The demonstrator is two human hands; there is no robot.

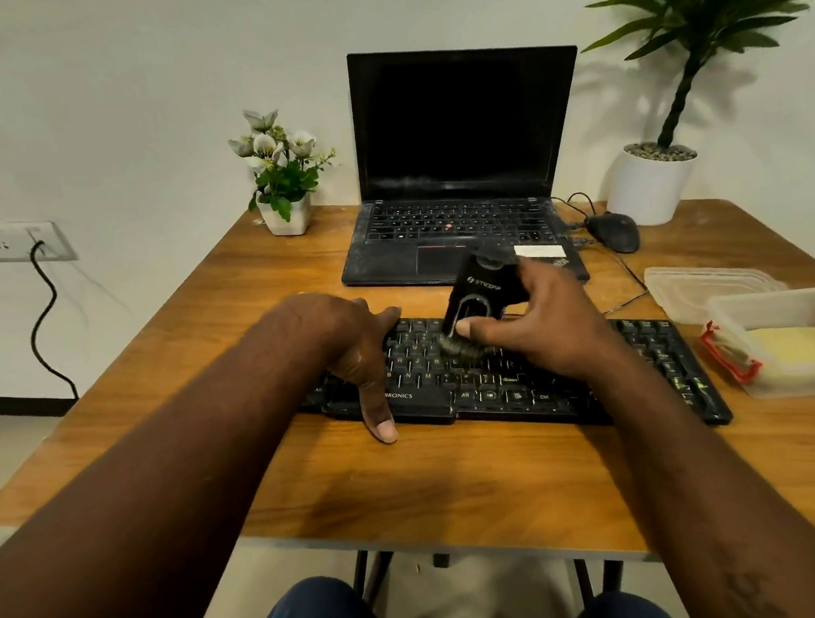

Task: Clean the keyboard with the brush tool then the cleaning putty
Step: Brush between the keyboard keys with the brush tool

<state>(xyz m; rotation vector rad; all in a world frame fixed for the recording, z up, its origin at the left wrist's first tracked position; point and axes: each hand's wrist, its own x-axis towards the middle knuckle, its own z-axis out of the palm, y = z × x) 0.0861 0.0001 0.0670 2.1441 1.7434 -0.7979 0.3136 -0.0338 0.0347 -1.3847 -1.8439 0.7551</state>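
Observation:
A black keyboard [660, 358] lies across the middle of the wooden table [418, 483]. My right hand [537, 328] grips a black brush tool [484, 293], tilted, with its blurred bristles touching the keys near the keyboard's centre. My left hand [348, 347] rests on the keyboard's left end, fingers over the far edge and thumb on the table in front. A clear plastic box [804, 308] at the right holds yellow cleaning putty [803, 342].
An open black laptop [459, 167] stands behind the keyboard. A black mouse [615, 232] with its cable lies to its right. A clear lid [702, 283], a small flower pot [282, 180] and a large potted plant [653, 183] stand around the table's edges.

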